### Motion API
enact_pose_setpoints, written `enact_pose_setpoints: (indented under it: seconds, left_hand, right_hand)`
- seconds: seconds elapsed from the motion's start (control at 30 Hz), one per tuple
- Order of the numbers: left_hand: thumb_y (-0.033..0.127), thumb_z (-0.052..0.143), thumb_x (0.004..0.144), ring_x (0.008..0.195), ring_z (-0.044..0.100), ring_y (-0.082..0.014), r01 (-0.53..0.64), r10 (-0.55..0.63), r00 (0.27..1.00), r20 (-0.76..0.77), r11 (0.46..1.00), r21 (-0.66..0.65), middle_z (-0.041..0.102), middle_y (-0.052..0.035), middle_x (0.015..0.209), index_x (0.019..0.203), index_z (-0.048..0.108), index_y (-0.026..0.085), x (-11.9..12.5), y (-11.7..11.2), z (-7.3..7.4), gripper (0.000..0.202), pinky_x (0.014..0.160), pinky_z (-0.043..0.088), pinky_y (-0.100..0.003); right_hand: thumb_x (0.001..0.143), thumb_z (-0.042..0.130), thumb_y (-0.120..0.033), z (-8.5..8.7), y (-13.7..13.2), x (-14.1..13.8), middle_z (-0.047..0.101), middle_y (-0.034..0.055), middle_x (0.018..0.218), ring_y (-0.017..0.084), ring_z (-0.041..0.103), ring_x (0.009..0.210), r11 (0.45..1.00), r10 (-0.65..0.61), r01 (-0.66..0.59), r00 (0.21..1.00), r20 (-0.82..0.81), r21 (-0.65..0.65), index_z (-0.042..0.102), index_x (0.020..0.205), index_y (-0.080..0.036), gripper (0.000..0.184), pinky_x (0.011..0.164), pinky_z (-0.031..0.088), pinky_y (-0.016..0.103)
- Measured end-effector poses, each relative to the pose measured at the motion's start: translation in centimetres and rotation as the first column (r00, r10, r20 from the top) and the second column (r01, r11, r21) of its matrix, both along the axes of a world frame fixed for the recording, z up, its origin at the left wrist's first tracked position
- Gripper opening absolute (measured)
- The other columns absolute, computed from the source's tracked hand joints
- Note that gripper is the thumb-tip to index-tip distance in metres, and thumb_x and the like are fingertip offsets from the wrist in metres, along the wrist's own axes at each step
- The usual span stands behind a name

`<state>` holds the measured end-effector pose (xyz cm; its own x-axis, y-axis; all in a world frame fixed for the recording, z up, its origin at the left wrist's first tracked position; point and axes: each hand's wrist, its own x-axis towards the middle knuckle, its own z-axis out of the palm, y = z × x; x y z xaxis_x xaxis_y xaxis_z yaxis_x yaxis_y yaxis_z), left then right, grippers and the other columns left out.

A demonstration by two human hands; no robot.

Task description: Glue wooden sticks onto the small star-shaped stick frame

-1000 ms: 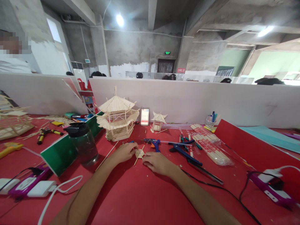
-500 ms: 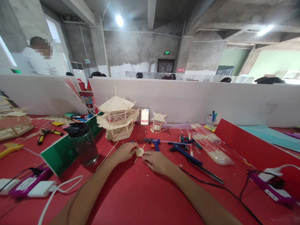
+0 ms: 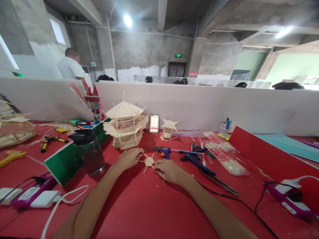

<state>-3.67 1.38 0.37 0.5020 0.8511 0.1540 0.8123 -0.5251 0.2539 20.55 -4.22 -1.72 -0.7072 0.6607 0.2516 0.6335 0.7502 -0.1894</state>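
Observation:
A small web-like hexagonal frame of wooden sticks (image 3: pixel 149 161), with spokes sticking out all round, lies on the red table. My left hand (image 3: pixel 131 158) is just left of it, fingers bent and slightly apart, with its fingertips above a left spoke and nothing visible in them. On the other side, my right hand (image 3: pixel 168 170) has its fingertips at the end of a right spoke and appears to pinch it; the contact is partly hidden. A blue hot glue gun (image 3: pixel 164 151) rests just behind the frame, a glue stick trailing from its rear.
Behind stand a larger stick pavilion (image 3: pixel 126 127), a lit phone (image 3: pixel 154 123) and a small stick pavilion (image 3: pixel 169 128). A water bottle (image 3: pixel 88 154) is left; a large blue-handled tool (image 3: pixel 198 162) and bagged sticks (image 3: pixel 230 159) are right. A person (image 3: pixel 72 68) stands beyond the partition.
My left hand has drawn back leftward from the stick frame, uncovering its left spokes. My right hand stays near the right spoke. The person in the background has moved right.

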Motion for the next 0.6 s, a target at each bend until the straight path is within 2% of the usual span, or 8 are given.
enact_pose_setpoints:
  seconds: [0.1,0.23,0.33,0.43,0.53,0.6]
  left_hand:
    - [0.015,0.048,0.088,0.097,0.064,-0.0227,-0.118,0.123,0.991,-0.05,0.99,0.078,0.071,-0.0053,0.102,0.099,0.066,0.022,-1.0,0.5,0.4,0.021,0.078,0.044,-0.029]
    - [0.018,0.05,0.088,0.093,0.066,-0.0252,-0.308,0.313,0.941,-0.128,0.95,0.059,0.072,-0.0065,0.101,0.1,0.066,0.024,-2.1,0.6,1.1,0.02,0.071,0.044,-0.03]
    - [0.019,0.053,0.087,0.095,0.066,-0.0262,-0.35,0.35,0.925,-0.148,0.936,0.027,0.071,-0.0071,0.104,0.101,0.067,0.024,-2.5,0.7,1.2,0.02,0.073,0.045,-0.03]
    - [0.016,0.055,0.086,0.096,0.065,-0.0254,-0.293,0.292,0.947,-0.134,0.956,0.009,0.071,-0.007,0.104,0.098,0.067,0.023,-2.6,0.9,0.8,0.019,0.077,0.046,-0.031]
    - [0.012,0.055,0.085,0.1,0.063,-0.0229,-0.128,0.13,0.986,-0.104,0.991,0.025,0.068,-0.007,0.106,0.095,0.068,0.022,-2.5,1.1,0.2,0.019,0.084,0.045,-0.03]
    - [0.012,0.055,0.085,0.102,0.062,-0.0219,-0.059,0.063,0.993,-0.101,0.997,0.041,0.066,-0.0068,0.109,0.095,0.068,0.022,-2.2,1.3,-0.2,0.019,0.087,0.044,-0.03]
  right_hand:
    - [0.095,0.05,-0.019,0.5,-0.1,0.2,0.068,0.0053,0.095,0.016,0.059,0.088,1.0,-0.008,0.008,1.0,0.008,-0.023,0.067,0.097,-0.019,0.017,0.072,0.037,0.024]
    - [0.097,0.049,-0.02,0.7,-0.1,0.4,0.067,0.0053,0.096,0.016,0.059,0.088,0.998,-0.044,0.044,0.999,0.003,-0.045,0.068,0.1,-0.02,0.02,0.072,0.037,0.024]
    - [0.097,0.047,-0.022,0.6,0.2,0.6,0.066,0.0058,0.097,0.016,0.06,0.088,0.992,-0.117,0.117,0.993,0.012,-0.036,0.068,0.102,-0.02,0.021,0.072,0.038,0.025]
    - [0.097,0.048,-0.023,0.2,0.5,0.9,0.065,0.0069,0.102,0.017,0.06,0.092,0.987,-0.159,0.159,0.987,0.008,-0.009,0.067,0.104,-0.019,0.02,0.075,0.039,0.025]
    - [0.096,0.048,-0.023,-0.1,0.7,1.1,0.064,0.0067,0.105,0.017,0.06,0.093,0.988,-0.157,0.157,0.988,0.003,-0.009,0.066,0.106,-0.019,0.02,0.076,0.04,0.025]
    - [0.096,0.049,-0.023,-0.2,0.7,1.2,0.064,0.0063,0.104,0.017,0.06,0.093,0.989,-0.146,0.146,0.989,0.008,-0.012,0.066,0.105,-0.02,0.019,0.076,0.04,0.025]
